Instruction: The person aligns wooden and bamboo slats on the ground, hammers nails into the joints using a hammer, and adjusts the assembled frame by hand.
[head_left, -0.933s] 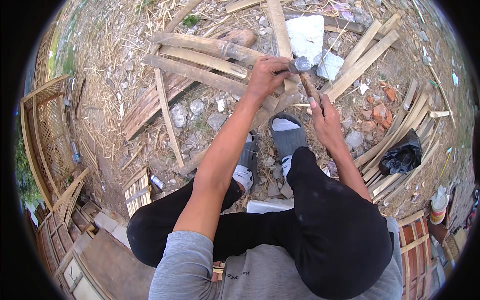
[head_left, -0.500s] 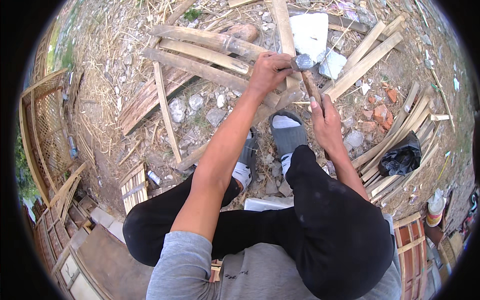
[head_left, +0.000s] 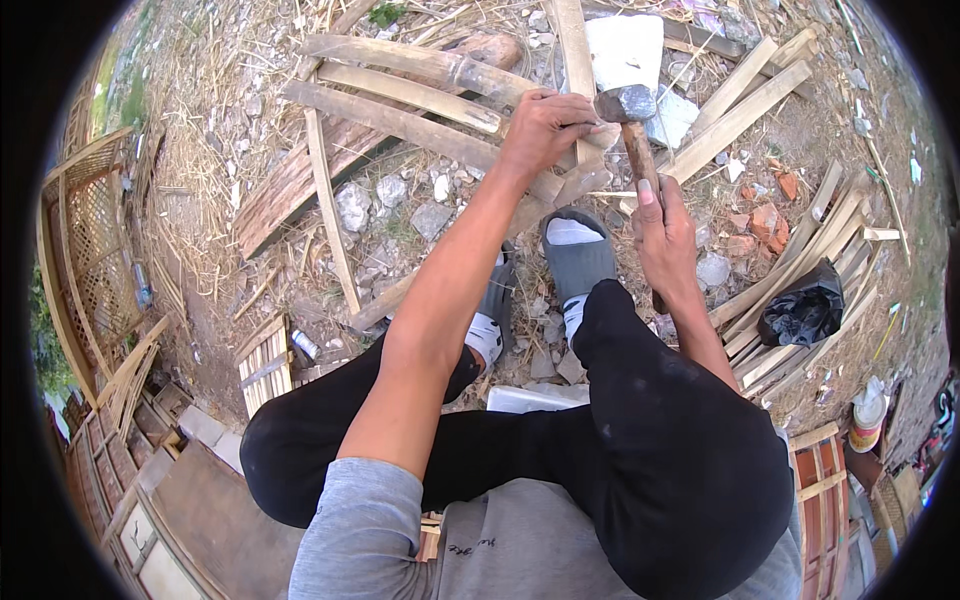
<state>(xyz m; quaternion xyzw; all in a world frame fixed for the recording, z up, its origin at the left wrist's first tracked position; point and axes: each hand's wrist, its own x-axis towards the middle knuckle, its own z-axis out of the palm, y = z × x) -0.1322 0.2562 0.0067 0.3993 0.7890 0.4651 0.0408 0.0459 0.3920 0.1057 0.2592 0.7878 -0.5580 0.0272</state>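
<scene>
My right hand (head_left: 664, 230) is wrapped round the wooden handle of a hammer (head_left: 640, 150). Its blocky metal head is raised just right of my left fingertips, apart from them. My left hand (head_left: 548, 128) is closed in a pinch over the end of the crossed bamboo strips (head_left: 400, 122). Whatever sits between those fingertips is too small or hidden to make out. An upright wooden slat (head_left: 573, 50) runs away from me under the pinched spot, beside a white block (head_left: 625, 52).
A thick weathered plank (head_left: 290, 190) lies under the strips at left. Split slats and a black plastic bag (head_left: 803, 305) are at right, near broken red bricks (head_left: 770, 228). Stones litter the ground round my sandals (head_left: 580, 258). A woven bamboo panel (head_left: 100, 240) stands far left.
The hammer and my right hand have shifted slightly right, so a gap shows between the hammer head and my left fingers. My left hand stays at the strips, its fingers still closed.
</scene>
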